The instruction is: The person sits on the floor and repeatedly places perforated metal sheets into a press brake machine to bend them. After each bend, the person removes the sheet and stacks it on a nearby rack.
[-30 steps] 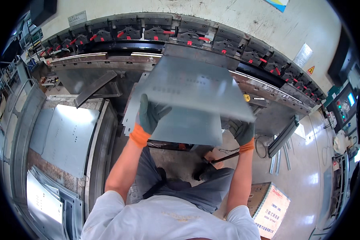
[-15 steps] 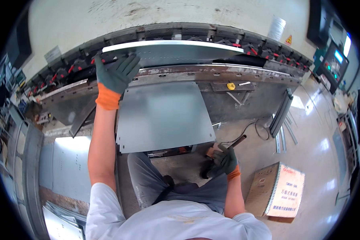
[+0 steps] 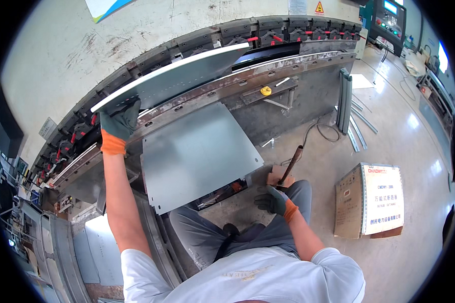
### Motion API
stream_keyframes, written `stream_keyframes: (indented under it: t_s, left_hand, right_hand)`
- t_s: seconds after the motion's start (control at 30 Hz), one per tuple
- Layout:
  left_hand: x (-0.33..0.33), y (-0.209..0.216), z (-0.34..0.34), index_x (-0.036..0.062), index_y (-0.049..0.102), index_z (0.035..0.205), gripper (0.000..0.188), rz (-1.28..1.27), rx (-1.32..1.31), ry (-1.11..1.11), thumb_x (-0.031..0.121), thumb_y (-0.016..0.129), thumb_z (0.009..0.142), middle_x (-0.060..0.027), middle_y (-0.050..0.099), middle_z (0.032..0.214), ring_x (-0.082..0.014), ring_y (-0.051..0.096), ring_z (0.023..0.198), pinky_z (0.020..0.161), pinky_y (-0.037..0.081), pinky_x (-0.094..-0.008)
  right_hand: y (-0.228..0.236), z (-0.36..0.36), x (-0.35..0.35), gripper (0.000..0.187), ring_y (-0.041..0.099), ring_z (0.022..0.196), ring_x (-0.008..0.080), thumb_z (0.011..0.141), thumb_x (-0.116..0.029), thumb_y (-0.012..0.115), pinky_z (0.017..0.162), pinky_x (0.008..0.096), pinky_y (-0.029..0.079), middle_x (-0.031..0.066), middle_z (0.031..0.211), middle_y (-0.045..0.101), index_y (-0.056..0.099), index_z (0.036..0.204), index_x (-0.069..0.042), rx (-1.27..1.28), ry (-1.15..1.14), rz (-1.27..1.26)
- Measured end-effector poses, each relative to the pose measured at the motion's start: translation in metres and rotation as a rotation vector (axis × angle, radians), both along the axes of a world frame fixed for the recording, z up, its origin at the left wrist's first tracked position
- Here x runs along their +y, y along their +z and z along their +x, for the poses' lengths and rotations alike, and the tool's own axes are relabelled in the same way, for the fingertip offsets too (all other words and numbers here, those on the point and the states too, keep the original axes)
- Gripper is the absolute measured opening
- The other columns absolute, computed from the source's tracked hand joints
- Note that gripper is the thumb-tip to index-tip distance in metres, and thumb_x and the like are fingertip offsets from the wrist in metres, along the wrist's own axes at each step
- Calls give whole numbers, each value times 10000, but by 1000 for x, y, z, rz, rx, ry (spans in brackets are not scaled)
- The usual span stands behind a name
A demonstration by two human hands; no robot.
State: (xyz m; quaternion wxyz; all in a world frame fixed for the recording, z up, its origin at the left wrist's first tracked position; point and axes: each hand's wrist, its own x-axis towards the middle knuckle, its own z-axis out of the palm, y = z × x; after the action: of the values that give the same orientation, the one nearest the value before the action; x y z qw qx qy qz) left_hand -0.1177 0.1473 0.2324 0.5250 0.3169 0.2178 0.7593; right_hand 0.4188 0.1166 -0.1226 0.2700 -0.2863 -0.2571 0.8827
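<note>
A grey sheet-metal panel [image 3: 172, 81] with a pale folded edge and small holes stands tilted in the press brake. My left hand [image 3: 119, 121], in a dark green glove with an orange cuff, is closed on the panel's left corner; part of its fingers is hidden. My right hand [image 3: 273, 201], gloved alike, hangs over my right thigh with fingers loosely bent and nothing visible in them. Just beyond it a brown metal tube [image 3: 292, 164] rises at a slant. Before my knees lies a flat grey metal sheet [image 3: 199, 154] with corner holes.
The brake's bed [image 3: 232, 81] runs across in front. A yellow tape measure [image 3: 266, 91] lies on a small bracket shelf. Metal strips [image 3: 344, 103] lean at the right, near a cardboard box [image 3: 369, 202]. A control panel [image 3: 389, 22] stands far right; more sheets [image 3: 101, 247] lie lower left.
My view has turned, so the machine sits slanted. My left hand has gone from open palm against the panel to gripping its left corner. The right hand is farther from the tube's top.
</note>
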Motion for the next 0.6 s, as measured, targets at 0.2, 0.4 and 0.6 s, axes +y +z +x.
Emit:
stream_keyframes:
  t_s: [0.2,0.4,0.6]
  left_hand:
    - [2,2,-11,-125,351,1457,797,-15,15,51,540,394,1019,-350,425,1475,-481,479,1343,1134,456,-534]
    - [0,2,-14,-123,402,1420,701,-33,-90,-39,465,387,1038,-333,475,1435,-472,502,1319,1130,454,-553]
    - [-2,1,-22,-110,429,1411,646,-18,-59,-2,424,361,1053,-323,490,1437,-443,506,1329,1133,455,-547]
  right_hand:
    - [-13,-3,-6,472,693,1096,315,1048,-446,523,912,469,573,165,1229,690,576,1352,-89,41,31,1]
    - [0,-13,-9,474,697,1095,313,1049,-443,522,906,465,577,158,1230,694,574,1352,-82,6,62,9]
    - [4,-24,-11,476,696,1081,332,1053,-441,515,891,456,576,177,1227,691,568,1347,-71,-13,74,22]
